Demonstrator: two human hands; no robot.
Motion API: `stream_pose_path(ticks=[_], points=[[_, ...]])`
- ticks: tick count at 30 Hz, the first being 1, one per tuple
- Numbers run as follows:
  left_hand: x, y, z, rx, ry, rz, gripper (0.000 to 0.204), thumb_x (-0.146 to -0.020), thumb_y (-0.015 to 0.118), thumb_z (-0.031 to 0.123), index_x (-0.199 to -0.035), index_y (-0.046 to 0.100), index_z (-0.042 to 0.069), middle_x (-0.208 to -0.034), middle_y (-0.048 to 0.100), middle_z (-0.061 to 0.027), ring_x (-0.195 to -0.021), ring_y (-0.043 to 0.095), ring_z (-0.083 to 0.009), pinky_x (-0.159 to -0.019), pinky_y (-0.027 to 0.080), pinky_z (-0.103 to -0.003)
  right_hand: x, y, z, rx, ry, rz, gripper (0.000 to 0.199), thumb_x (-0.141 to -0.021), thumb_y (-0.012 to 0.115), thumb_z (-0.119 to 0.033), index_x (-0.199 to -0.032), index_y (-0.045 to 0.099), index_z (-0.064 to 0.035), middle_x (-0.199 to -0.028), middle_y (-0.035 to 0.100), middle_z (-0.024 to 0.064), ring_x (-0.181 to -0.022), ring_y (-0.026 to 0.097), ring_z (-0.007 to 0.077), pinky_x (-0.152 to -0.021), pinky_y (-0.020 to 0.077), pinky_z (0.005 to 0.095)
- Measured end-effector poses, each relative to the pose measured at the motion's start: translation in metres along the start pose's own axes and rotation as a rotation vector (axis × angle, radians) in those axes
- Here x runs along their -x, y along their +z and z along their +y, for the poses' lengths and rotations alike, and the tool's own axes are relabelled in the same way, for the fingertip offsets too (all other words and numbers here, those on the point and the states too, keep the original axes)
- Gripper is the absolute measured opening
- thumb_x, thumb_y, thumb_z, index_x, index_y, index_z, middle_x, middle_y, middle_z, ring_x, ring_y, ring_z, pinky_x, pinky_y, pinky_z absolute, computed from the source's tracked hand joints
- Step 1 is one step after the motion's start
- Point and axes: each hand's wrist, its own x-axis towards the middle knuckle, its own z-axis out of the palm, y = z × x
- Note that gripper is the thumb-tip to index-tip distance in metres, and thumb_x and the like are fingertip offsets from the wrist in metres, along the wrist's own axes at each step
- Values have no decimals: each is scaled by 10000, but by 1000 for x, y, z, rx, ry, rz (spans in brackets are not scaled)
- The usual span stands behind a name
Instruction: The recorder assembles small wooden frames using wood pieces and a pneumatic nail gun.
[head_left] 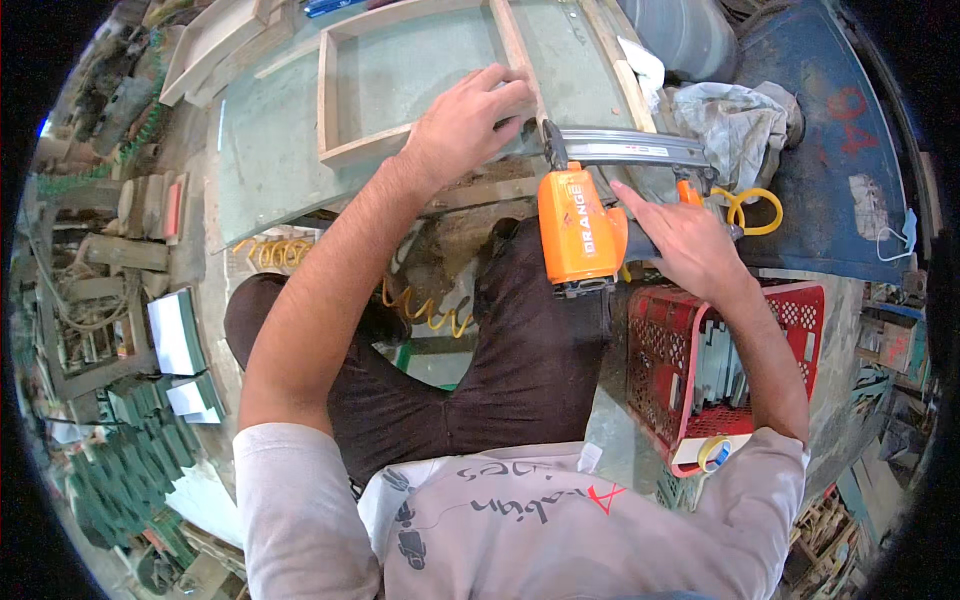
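While pressed flat on the corner of the wooden frame [345,90], left hand [468,122] spread open, fingers over the frame's inner rail, gripping nothing. Just right of it, orange nail gun [578,225], nose set against that same frame corner, long metal magazine reaching right. Right hand [683,240] wrapped round the gun's handle behind the orange body, index finger stretched forward. Below, red plastic crate [662,345] beside the knee.

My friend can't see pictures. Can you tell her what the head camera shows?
A person's right hand holds an orange nail gun against a wooden frame, and the left hand presses the frame down on a workbench. A red plastic crate stands beside the person's knee.
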Motion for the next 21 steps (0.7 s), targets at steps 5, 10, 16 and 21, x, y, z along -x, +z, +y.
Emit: stream_pose_path(ticks=[5, 10, 16, 21], points=[[1, -1, -1, 11, 34, 21, 282, -824, 651, 113, -1093, 567, 96, -1117, 559, -107, -1043, 583, -323, -904, 498, -414, -6, -7, -2, -6, -8, -43, 650, -807, 519, -85, -1439, 382, -23, -840, 651, 127, -795, 659, 282, -720, 525, 389], [-1, 0, 1, 2, -7, 9, 266, -820, 669, 124, -1075, 599, 98, -1167, 589, -79, -1080, 592, -305, -922, 507, -403, -7, -10, -7, 51, 6, -84, 598, -854, 492, -118, -1435, 390, -24, -828, 648, 119, -779, 661, 264, -707, 525, 386], [0, -1, 2, 4, -16, -5, 266, -827, 664, 134, -1083, 598, 102, -1178, 592, -78, -1076, 596, -300, -909, 515, -403, -9, 0, -5, 63, 16, -26, 754, -724, 578, -28, -1453, 385, -52, -751, 615, 115, -704, 630, 287, -681, 508, 412], [0, 2, 0, 41, 11, 13, 293, -836, 625, 117, -1123, 569, 98, -1104, 548, -113, -1007, 597, -331, -880, 507, -419, -13, 0, -3, 78, 15, -18, 751, -729, 590, -50, -1452, 388, -54, -764, 619, 112, -719, 632, 281, -698, 509, 392]])
